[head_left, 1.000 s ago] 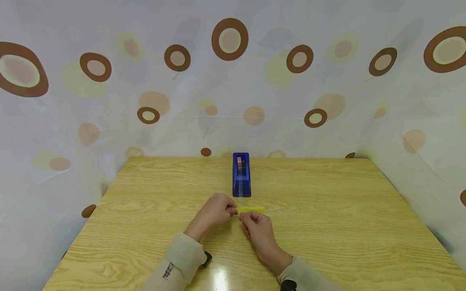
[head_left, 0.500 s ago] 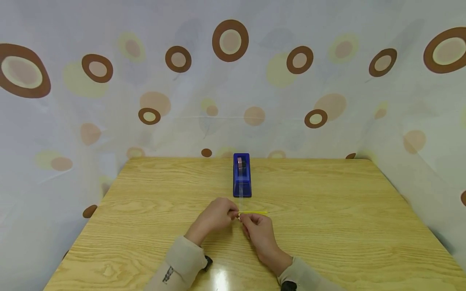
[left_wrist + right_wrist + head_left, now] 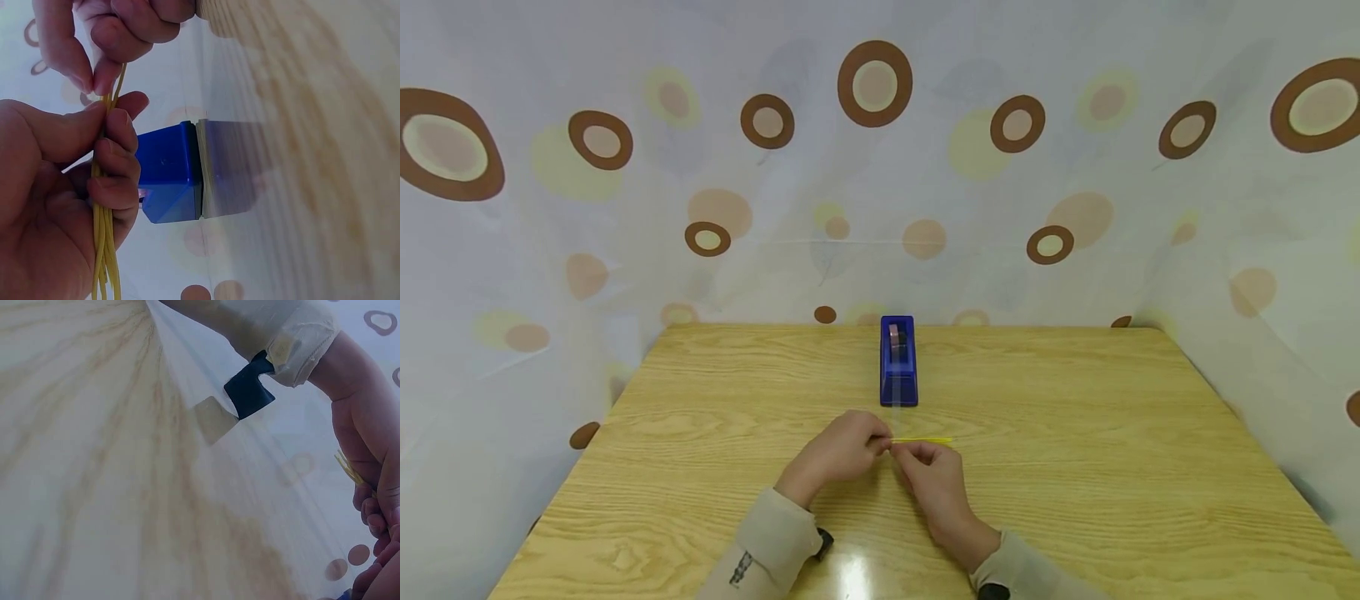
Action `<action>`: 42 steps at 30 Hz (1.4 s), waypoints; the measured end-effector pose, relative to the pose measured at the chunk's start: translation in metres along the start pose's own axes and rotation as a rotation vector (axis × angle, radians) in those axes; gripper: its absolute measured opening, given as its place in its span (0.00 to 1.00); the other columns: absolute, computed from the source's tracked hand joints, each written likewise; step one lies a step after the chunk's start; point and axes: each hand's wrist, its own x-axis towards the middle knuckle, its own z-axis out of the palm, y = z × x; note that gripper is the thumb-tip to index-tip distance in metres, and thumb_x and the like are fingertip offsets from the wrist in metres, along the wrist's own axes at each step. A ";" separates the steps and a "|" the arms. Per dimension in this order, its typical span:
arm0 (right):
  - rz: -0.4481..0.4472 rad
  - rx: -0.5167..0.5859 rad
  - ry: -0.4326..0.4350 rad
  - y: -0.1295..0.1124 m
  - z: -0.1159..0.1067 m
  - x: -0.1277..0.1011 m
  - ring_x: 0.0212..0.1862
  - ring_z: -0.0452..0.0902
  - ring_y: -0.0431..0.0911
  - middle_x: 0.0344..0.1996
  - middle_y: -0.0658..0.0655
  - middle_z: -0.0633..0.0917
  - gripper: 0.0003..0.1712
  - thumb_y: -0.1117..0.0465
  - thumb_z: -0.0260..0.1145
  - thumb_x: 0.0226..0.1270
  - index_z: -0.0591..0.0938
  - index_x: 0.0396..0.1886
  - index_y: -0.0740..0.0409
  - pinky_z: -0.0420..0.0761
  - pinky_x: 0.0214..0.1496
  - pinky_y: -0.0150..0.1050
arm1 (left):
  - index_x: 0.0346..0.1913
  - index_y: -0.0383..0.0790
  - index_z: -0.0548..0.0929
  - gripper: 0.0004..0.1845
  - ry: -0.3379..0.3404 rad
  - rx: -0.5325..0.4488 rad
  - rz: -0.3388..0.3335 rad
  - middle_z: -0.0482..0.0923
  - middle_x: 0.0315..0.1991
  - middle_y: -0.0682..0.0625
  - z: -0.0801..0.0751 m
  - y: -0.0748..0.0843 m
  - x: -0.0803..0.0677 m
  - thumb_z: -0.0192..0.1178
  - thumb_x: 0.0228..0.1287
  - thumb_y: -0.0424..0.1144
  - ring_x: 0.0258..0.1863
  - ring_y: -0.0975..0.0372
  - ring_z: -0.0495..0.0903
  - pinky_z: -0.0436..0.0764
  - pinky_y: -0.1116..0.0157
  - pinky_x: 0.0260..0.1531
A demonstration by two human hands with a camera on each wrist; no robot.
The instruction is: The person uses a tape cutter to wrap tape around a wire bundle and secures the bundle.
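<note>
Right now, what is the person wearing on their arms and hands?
Both hands are bare: no gloves or rings show on the left hand or the right hand. Each arm has a long beige sleeve with a loose cuff. The left sleeve carries a small dark marking. A black strap sits at the left wrist, and a dark device peeks from the right cuff.
</note>
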 end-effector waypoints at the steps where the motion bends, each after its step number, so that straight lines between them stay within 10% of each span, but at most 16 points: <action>1: 0.002 0.004 0.000 0.000 0.000 0.000 0.19 0.65 0.37 0.15 0.48 0.73 0.12 0.63 0.70 0.64 0.85 0.34 0.73 0.65 0.21 0.29 | 0.29 0.39 0.86 0.11 -0.002 -0.007 -0.002 0.72 0.22 0.57 0.000 0.000 -0.001 0.58 0.71 0.31 0.22 0.67 0.66 0.68 0.68 0.28; 22: -0.056 -0.051 0.056 0.002 0.004 -0.005 0.18 0.67 0.36 0.14 0.49 0.75 0.14 0.59 0.71 0.65 0.88 0.31 0.69 0.67 0.21 0.28 | 0.26 0.44 0.83 0.11 0.014 0.188 0.068 0.71 0.21 0.60 -0.002 -0.003 -0.004 0.62 0.69 0.35 0.22 0.67 0.66 0.68 0.68 0.28; 33: -0.071 -0.052 0.034 0.003 0.003 -0.002 0.15 0.66 0.39 0.13 0.53 0.75 0.15 0.58 0.69 0.68 0.88 0.31 0.69 0.68 0.20 0.30 | 0.24 0.36 0.81 0.17 -0.039 -0.005 0.031 0.60 0.16 0.58 -0.007 0.002 -0.002 0.56 0.74 0.34 0.16 0.68 0.59 0.62 0.70 0.22; 42: -0.077 -0.068 0.004 0.002 0.001 -0.003 0.19 0.71 0.41 0.17 0.57 0.80 0.17 0.57 0.69 0.68 0.87 0.32 0.70 0.72 0.22 0.30 | 0.34 0.45 0.88 0.11 -0.030 -0.031 -0.020 0.74 0.21 0.57 -0.005 0.001 -0.002 0.56 0.74 0.38 0.18 0.68 0.66 0.68 0.70 0.24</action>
